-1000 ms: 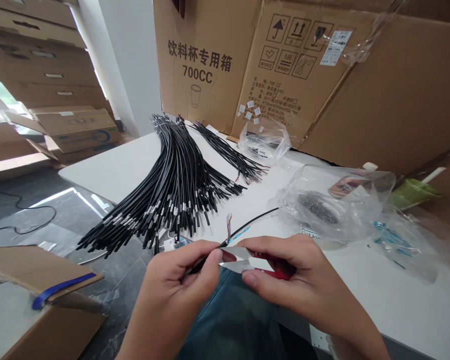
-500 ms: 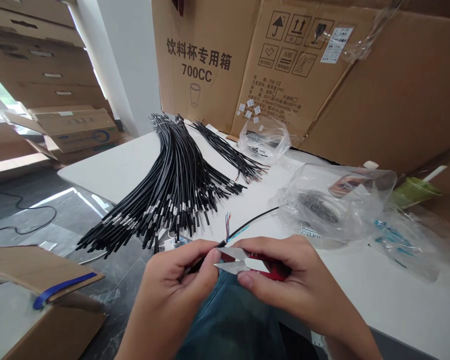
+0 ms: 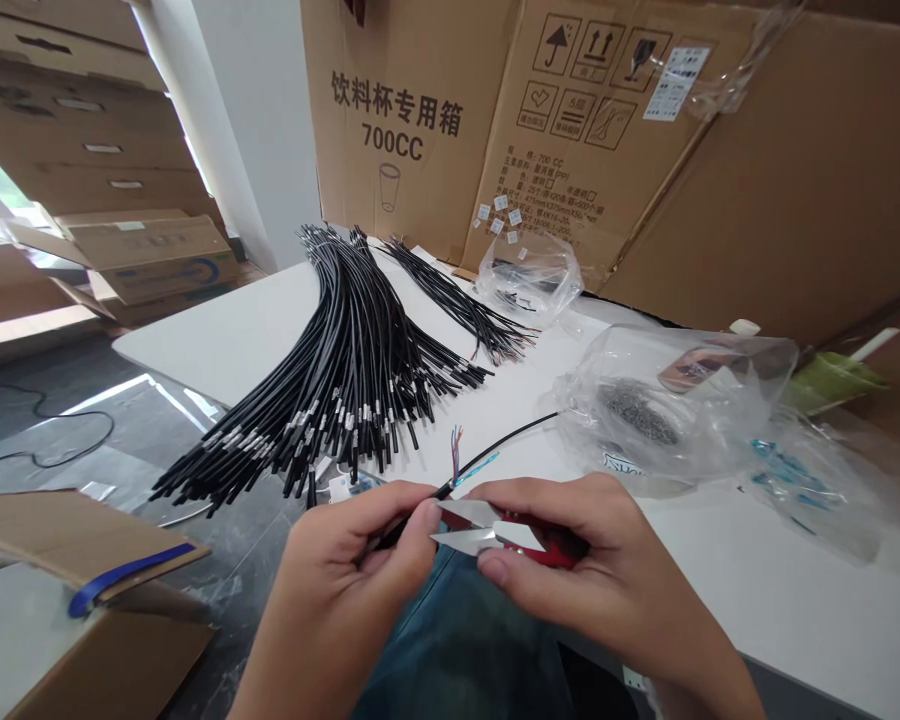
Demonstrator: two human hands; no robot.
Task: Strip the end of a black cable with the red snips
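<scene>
My left hand (image 3: 367, 550) pinches a black cable (image 3: 506, 437) near its stripped end, thumb and index finger pressed together. Thin coloured wires (image 3: 456, 450) stick up from the cable, and a strip of shiny blue foil (image 3: 484, 465) lies beside them. In my right hand (image 3: 577, 550) are red-handled thread snips (image 3: 487, 538), blades apart and pointing left. The blade tips are close to my left thumb and the cable; whether they touch is hard to tell. To the left a large bundle of black cables (image 3: 360, 340) is fanned out, many with silvery bands near their ends.
Behind that bundle lies a smaller bunch of cables (image 3: 457, 300) on the white table (image 3: 195, 345). Clear plastic bags (image 3: 690, 400) are on the right, one holding small metal parts. Large cardboard boxes (image 3: 412, 50) stand along the back. An open carton (image 3: 105, 640) is at lower left.
The snips and my right hand have shifted very slightly to the right. My left hand keeps its pinch on the cable.
</scene>
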